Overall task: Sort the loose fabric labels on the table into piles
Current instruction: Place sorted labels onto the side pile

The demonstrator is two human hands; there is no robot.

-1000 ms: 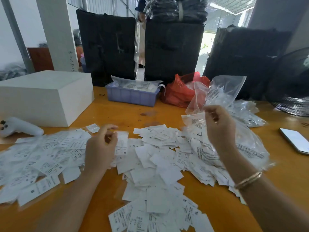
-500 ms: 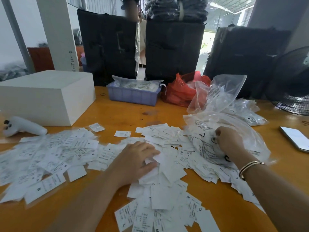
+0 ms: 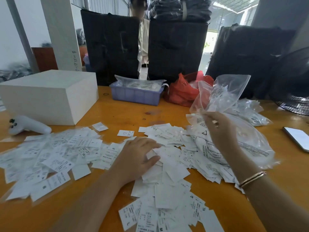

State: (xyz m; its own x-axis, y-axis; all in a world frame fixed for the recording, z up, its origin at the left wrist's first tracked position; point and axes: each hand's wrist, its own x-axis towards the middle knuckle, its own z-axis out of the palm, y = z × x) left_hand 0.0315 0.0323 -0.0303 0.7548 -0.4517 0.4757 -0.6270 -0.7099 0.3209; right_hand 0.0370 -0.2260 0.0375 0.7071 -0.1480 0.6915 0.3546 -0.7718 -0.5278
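Loose fabric labels [image 3: 80, 153] strewn over orange surface [image 3: 127, 114], left hand [image 3: 137, 158] flat on middle heap, fingers straight, right hand [image 3: 220, 129] raised, fingers pinching clear plastic bag [image 3: 222, 94].

orange wooden table [image 3: 167, 113] | white pillar [image 3: 61, 34] | black bundles [image 3: 177, 49] behind | daylit doorway [image 3: 207, 46]

labels [image 3: 167, 164]: I see white, black print
table [image 3: 133, 114]: I see orange-yellow wood
tray [image 3: 135, 96]: lilac
bag [image 3: 180, 91]: red
box [image 3: 50, 94]: white
bracelet [image 3: 252, 179]: I read it as gold
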